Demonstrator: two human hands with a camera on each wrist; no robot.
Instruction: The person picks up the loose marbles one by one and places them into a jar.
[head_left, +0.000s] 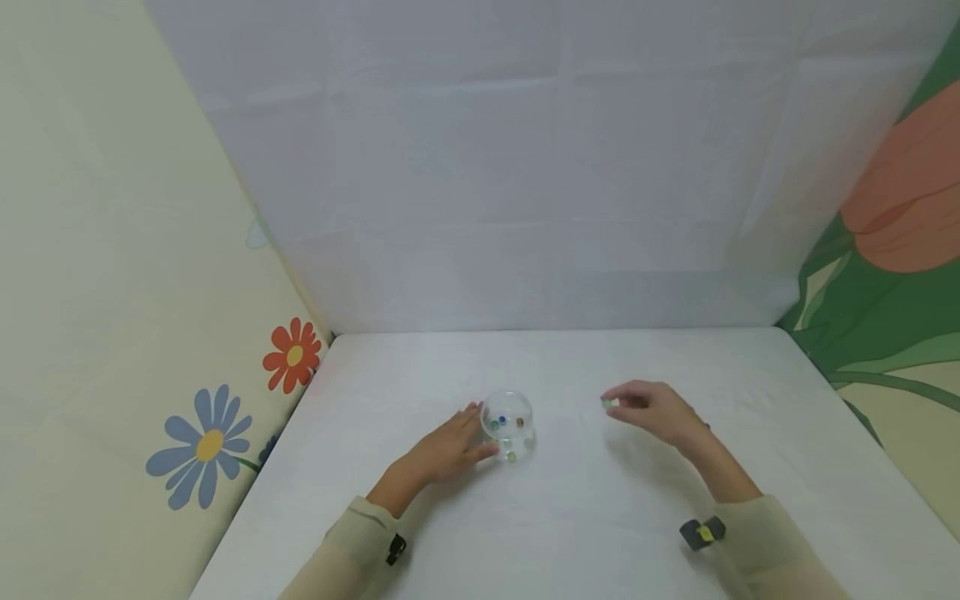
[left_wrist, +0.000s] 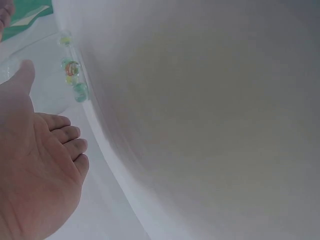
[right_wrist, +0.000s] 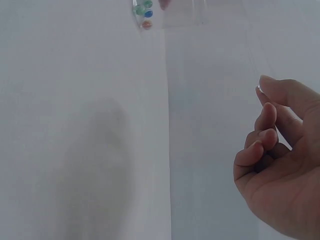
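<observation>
A clear cup point(head_left: 507, 400) stands on the white table with several coloured glass marbles point(head_left: 502, 421) showing through its wall. In the left wrist view the marbles point(left_wrist: 72, 69) gather at the cup's base. My left hand point(head_left: 448, 448) rests on the left of the cup, its fingers extended and fairly loose, the thumb along the near side. To the right of the cup and apart from it, my right hand point(head_left: 654, 411) pinches a small pale green marble point(head_left: 606, 403) between thumb and index finger. The other right fingers point(right_wrist: 248, 155) are curled in toward the palm.
A white cloth covers the table point(head_left: 570, 525), and a white sheet point(head_left: 540, 192) rises behind its far edge. Flower-patterned panels point(head_left: 210, 446) flank the table on both sides.
</observation>
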